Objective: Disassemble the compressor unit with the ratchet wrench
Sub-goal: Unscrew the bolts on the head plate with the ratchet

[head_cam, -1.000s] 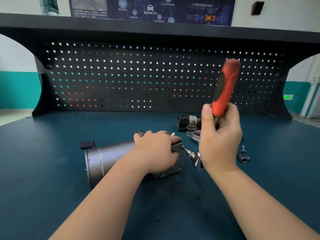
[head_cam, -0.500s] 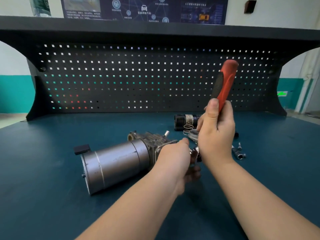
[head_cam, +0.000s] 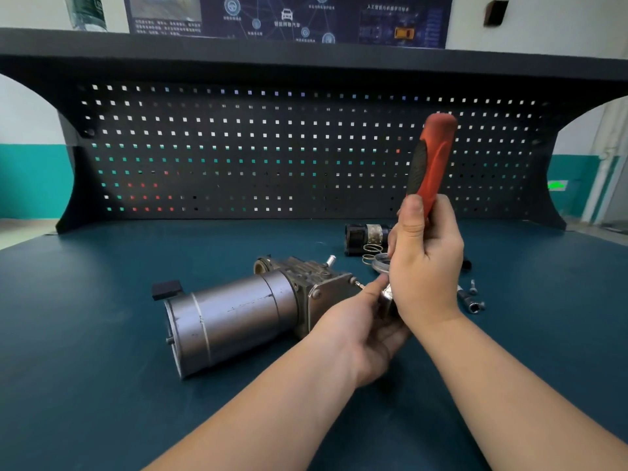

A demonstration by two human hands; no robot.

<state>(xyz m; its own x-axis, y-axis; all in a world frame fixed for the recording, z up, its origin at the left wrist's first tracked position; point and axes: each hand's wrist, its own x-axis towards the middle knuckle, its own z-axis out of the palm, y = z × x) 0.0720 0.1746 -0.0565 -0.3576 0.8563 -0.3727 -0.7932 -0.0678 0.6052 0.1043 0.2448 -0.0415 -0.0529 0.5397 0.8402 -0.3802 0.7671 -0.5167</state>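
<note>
The compressor unit, a grey metal cylinder with a cast block at its right end, lies on its side on the blue bench top. The ratchet wrench stands nearly upright, its red and black handle pointing up. My right hand grips the lower part of that handle. Its metal head sits low beside the block, where a bit meets a bolt on the block's right face. My left hand is at the wrench head, fingers curled around it from below. The head is mostly hidden between my hands.
Behind my right hand lie a black cylindrical part, a coil spring and a metal ring. A socket and a loose bolt lie to the right. A small black block sits left of the compressor. A pegboard walls the back.
My left hand left the top of the compressor block and moved right to the wrench head. The compressor now lies uncovered. My right hand kept the wrench upright.
</note>
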